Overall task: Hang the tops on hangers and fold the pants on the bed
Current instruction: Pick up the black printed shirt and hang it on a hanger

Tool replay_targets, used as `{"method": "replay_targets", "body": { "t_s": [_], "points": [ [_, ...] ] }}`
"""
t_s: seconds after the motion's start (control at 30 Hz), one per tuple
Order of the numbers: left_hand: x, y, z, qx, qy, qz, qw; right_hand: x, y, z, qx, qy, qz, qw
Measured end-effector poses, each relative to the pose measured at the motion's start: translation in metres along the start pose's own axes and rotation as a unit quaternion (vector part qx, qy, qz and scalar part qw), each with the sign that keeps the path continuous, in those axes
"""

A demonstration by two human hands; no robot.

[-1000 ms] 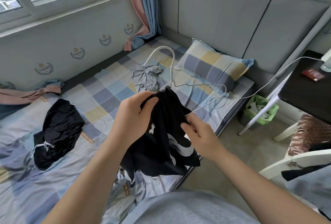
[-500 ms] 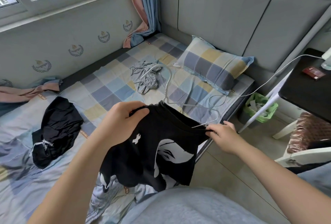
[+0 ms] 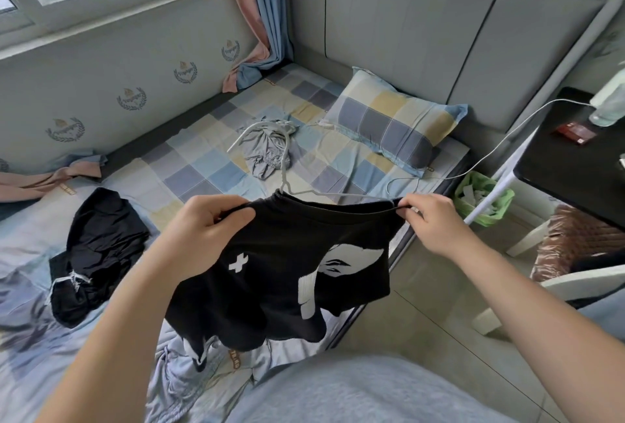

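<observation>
Sensibly, the left hand (image 3: 206, 230) and right hand (image 3: 427, 219) each pinched the black printed cotton top (image 3: 291, 263), which needed even tension to seat squarely on the thin white wire hanger (image 3: 287, 165).

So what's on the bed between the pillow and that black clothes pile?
In the head view, a crumpled grey garment lies on the checked sheet between the pillow and the black pile; the rest is bare sheet.
</observation>
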State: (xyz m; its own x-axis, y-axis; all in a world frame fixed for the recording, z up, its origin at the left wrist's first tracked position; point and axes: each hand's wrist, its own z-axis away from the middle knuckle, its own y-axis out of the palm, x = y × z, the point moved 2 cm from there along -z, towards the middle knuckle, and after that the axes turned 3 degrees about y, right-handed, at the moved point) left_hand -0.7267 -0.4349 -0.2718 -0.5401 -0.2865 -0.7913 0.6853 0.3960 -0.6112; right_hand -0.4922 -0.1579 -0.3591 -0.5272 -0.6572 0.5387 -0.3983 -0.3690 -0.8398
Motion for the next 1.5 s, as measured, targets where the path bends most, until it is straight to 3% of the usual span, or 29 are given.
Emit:
{"method": "replay_targets", "body": {
  "t_s": [0.13,0.3,0.43,0.63,0.8,0.97,1.1,1.4,1.5],
  "points": [
    [-0.003,0.012,-0.005,0.044,-0.015,-0.060,0.997,0.024,-0.013,-0.002,-0.016,-0.041,-0.024,0.999],
    [-0.021,0.049,-0.015,0.067,0.015,-0.090,0.994,0.084,-0.008,0.013,0.057,-0.078,-0.129,0.987],
    [-0.020,0.060,-0.019,0.043,0.036,-0.087,0.995,0.106,-0.010,0.021,0.024,-0.102,-0.200,0.974],
    [-0.006,0.031,-0.018,-0.016,0.078,-0.099,0.992,0.088,-0.035,0.017,0.084,-0.072,-0.295,0.949],
    [0.010,0.016,-0.016,-0.036,0.073,-0.151,0.985,0.074,-0.055,0.015,0.085,-0.050,-0.227,0.969],
    [0.009,0.026,-0.017,-0.033,0.072,-0.130,0.988,0.085,-0.063,0.017,0.110,-0.061,-0.151,0.980],
    [0.009,0.027,-0.017,-0.029,0.076,-0.128,0.988,0.091,-0.067,0.017,0.075,-0.096,-0.112,0.986],
    [0.010,0.035,-0.018,-0.018,0.097,-0.095,0.990,0.089,-0.057,0.018,0.032,-0.068,-0.271,0.960],
    [0.028,0.032,-0.018,-0.065,0.011,-0.143,0.987,0.085,-0.061,0.018,-0.001,-0.078,-0.267,0.961]
  ]
}}
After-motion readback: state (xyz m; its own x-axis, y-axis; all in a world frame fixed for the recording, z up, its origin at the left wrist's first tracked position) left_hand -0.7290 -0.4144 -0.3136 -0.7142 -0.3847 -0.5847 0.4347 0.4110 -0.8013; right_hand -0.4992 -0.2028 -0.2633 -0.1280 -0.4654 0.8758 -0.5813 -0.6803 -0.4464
